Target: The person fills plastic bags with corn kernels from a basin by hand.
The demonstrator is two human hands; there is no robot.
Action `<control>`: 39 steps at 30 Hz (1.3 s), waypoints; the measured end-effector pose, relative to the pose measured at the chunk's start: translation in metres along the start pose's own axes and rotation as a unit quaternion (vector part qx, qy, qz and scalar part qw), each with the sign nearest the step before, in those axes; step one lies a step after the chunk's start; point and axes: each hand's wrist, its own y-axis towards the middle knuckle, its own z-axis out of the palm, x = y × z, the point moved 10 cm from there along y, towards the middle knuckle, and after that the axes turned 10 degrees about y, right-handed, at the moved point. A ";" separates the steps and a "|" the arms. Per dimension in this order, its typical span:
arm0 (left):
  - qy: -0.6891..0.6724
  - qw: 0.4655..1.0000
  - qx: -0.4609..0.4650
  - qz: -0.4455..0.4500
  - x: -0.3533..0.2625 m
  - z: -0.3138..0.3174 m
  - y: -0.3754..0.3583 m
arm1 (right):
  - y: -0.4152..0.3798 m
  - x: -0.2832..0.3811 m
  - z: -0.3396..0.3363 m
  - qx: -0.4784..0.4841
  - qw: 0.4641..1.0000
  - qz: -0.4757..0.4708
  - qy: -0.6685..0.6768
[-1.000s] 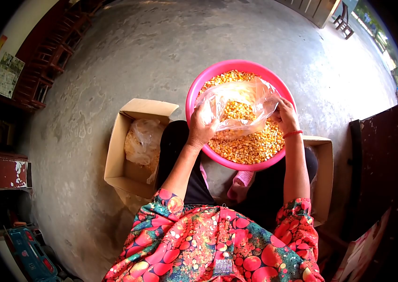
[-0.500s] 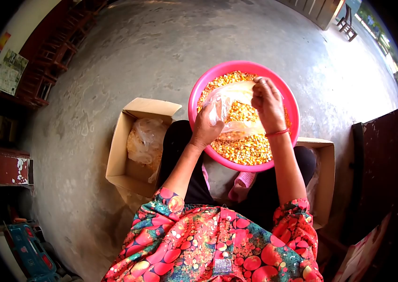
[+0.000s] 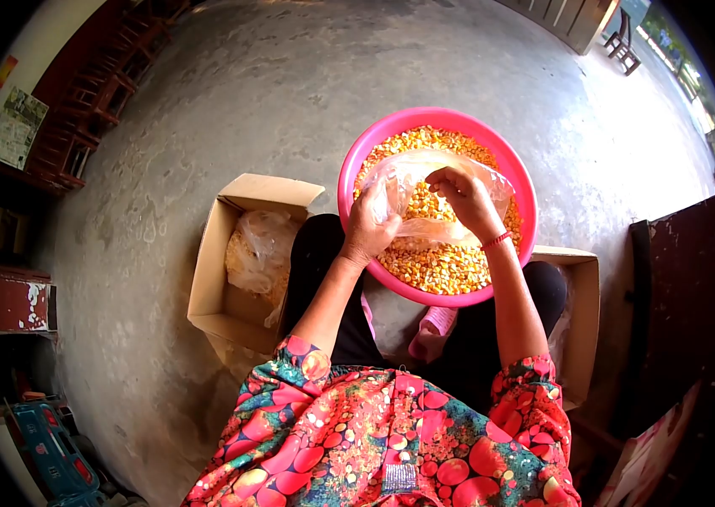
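Observation:
A pink basin (image 3: 356, 152) full of yellow corn kernels (image 3: 442, 275) rests at my knees. Over the corn lies a clear plastic bag (image 3: 425, 230), its mouth spread wide, with kernels showing through the opening. My left hand (image 3: 367, 226) grips the bag's left side, thumb toward the middle. At the bag's mouth, my right hand (image 3: 465, 198) is bent at the wrist, its fingers curled and pointing left above the kernels. Whatever those fingers hold, if anything, is too small to make out. A red band circles the right wrist.
An open cardboard box (image 3: 205, 287) by my left leg contains a plastic bag (image 3: 260, 253) of yellowish bits. Another cardboard box (image 3: 584, 329) stands at my right leg. Dark furniture (image 3: 678, 296) is at the right, wooden stools (image 3: 104, 97) at the left.
My right hand has moved left and turned inward from the bag's right side to above its mouth. The bag's opening is spread wider. My left hand keeps its hold.

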 end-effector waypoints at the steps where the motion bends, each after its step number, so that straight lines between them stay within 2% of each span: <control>1: 0.000 1.000 0.000 0.001 0.000 0.000 0.000 | -0.002 0.007 0.002 0.008 0.998 -0.033 -0.062; 4: 0.001 1.000 -0.002 0.007 -0.002 0.000 0.001 | -0.009 0.027 0.009 0.036 0.994 -0.062 -0.079; 6: 0.003 1.000 -0.012 0.013 -0.004 -0.003 0.001 | -0.009 0.038 0.004 0.034 0.995 -0.039 -0.090; 8: -0.010 1.000 -0.008 -0.001 -0.004 -0.002 0.001 | -0.008 0.052 -0.009 0.008 0.999 -0.053 0.004; 10: -0.022 1.000 -0.004 -0.017 0.001 0.000 0.001 | -0.011 0.055 -0.042 -0.121 0.984 -0.109 0.076; 12: -0.034 0.999 -0.040 0.007 0.004 -0.003 0.001 | -0.018 0.059 -0.074 -0.225 0.962 -0.143 0.050; 14: -0.038 0.998 -0.047 0.000 0.009 -0.003 -0.002 | -0.023 0.062 -0.093 -0.265 0.954 -0.123 -0.074; 16: -0.042 0.998 -0.053 -0.007 0.011 -0.004 -0.002 | -0.024 0.048 -0.104 -0.259 0.955 -0.111 -0.094; 18: -0.055 0.996 -0.064 -0.017 0.014 -0.006 -0.003 | -0.022 0.007 -0.117 -0.255 0.946 -0.032 -0.196; 20: -0.093 0.993 -0.050 -0.043 0.017 -0.006 -0.004 | -0.021 -0.017 -0.114 -0.210 0.920 -0.020 -0.331; 21: -0.130 0.988 -0.037 -0.069 0.021 -0.003 -0.005 | -0.021 -0.030 -0.109 -0.181 0.921 0.012 -0.344; 24: -0.104 0.991 -0.055 -0.055 0.023 -0.007 -0.004 | -0.023 -0.055 -0.090 -0.092 0.907 0.113 -0.395; 26: -0.117 0.990 -0.059 -0.058 0.024 -0.007 -0.004 | -0.018 -0.115 -0.080 0.008 0.915 0.121 -0.384; 27: -0.129 0.988 -0.062 -0.061 0.024 -0.008 -0.004 | -0.020 -0.112 -0.076 0.008 0.915 0.121 -0.385; 29: -0.133 0.988 -0.056 -0.062 0.022 -0.008 -0.004 | -0.026 -0.110 -0.048 0.093 0.919 0.101 -0.370; 34: -0.140 0.986 -0.047 -0.073 0.016 -0.009 -0.002 | -0.027 -0.102 -0.038 0.121 0.935 0.039 -0.332; 36: -0.139 0.987 -0.042 -0.066 0.018 -0.007 -0.002 | -0.029 -0.094 -0.050 0.062 0.960 0.056 -0.269; 37: -0.139 0.987 -0.041 -0.066 0.020 -0.006 -0.002 | -0.029 -0.094 -0.051 0.062 0.960 0.057 -0.268; 39: -0.136 0.987 -0.045 -0.066 0.022 -0.006 -0.003 | -0.027 -0.082 -0.069 -0.027 0.978 0.020 -0.205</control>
